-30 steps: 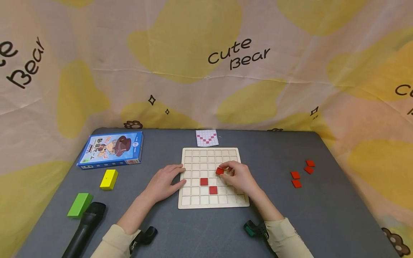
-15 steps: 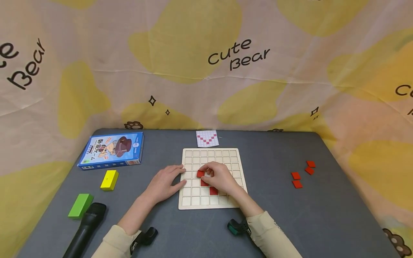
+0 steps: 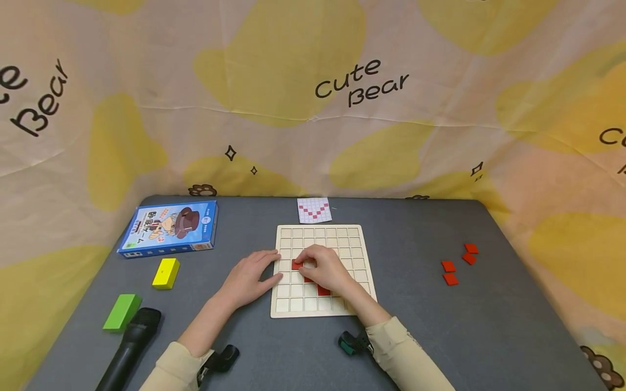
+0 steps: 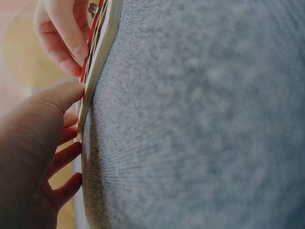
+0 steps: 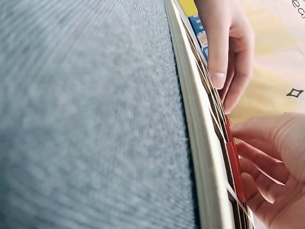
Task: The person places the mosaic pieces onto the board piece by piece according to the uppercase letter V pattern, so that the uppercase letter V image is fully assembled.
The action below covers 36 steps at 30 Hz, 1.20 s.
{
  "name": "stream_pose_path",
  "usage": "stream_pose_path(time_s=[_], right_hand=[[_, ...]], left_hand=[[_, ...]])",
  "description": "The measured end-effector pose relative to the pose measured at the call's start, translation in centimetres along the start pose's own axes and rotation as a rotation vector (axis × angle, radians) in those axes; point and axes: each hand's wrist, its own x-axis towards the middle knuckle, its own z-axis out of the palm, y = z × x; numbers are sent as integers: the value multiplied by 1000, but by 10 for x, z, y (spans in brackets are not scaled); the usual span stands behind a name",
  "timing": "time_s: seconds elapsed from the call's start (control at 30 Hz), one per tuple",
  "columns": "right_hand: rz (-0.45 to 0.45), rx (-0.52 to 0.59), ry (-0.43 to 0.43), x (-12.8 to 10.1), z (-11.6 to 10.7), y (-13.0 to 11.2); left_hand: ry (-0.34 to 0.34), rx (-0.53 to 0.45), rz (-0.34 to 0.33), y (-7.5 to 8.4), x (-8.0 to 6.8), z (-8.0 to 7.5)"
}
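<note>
A pale wooden grid board [image 3: 337, 233] lies flat in the middle of the table. My right hand [image 3: 326, 267] is over it, thumb and index finger pinching a red square tile [image 3: 296, 264] down at a square in the board's left part. Partly under that hand, two more red tiles sit in squares, the nearer red tile [image 3: 324, 290] showing most. My left hand [image 3: 248, 278] rests at the board's left edge with fingers spread and fingertips touching the rim. In the right wrist view, the right fingertips are close against the board's face [image 5: 212, 95].
Several loose red tiles [image 3: 449, 266] lie to the right. Behind the board is a small pattern card [image 3: 314, 210]. On the left are a blue box [image 3: 168, 227], a yellow block [image 3: 166, 273], a green block [image 3: 121, 312] and a black microphone [image 3: 129, 347].
My right hand has carried the red tile leftward across the board and lowered it to a square near the left side. The left hand has stayed at the board's edge.
</note>
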Motion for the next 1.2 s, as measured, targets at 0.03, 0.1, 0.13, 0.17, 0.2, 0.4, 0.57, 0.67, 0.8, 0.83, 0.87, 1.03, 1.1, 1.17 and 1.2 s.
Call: stream_pose_path(time_s=[0.03, 0.1, 0.13, 0.17, 0.2, 0.4, 0.57, 0.67, 0.8, 0.83, 0.87, 1.03, 1.1, 1.17, 1.2], right_hand=[[0, 2, 1, -1, -1, 0], [4, 9, 7, -3, -2, 1], [10, 18, 15, -4, -3, 1], [19, 25, 23, -6, -5, 1], [28, 30, 36, -8, -7, 2], [94, 62, 115, -23, -29, 17], [189, 39, 187, -40, -55, 36], [220, -16, 241, -53, -72, 51], [238, -110, 323, -72, -98, 76], [243, -129, 342, -77, -105, 82], [250, -147, 360, -83, -113, 89], [331, -218, 424, -108, -150, 117], [377, -234, 443, -117, -164, 127], [422, -230, 457, -126, -177, 137], [439, -232, 464, -129, -183, 142]], left_hand=[[-1, -4, -2, 0, 0, 0], [-5, -9, -9, 1, 1, 0], [-8, -11, -16, 1, 1, 0], [-12, -13, -24, 1, 1, 0], [-15, -16, -31, 1, 1, 0], [-35, -22, -61, 2, 1, 2], [-24, -21, -66, 2, 0, 2], [-8, -19, -59, 2, 0, 2], [-5, -17, -53, 2, 0, 1], [-6, -17, -54, 2, -1, 1], [-8, -15, -54, 2, -1, 1], [-5, -13, -54, 2, -1, 1], [-2, -13, -52, 2, 0, 2], [-3, -12, -52, 2, 0, 2], [-3, -12, -52, 2, 0, 2]])
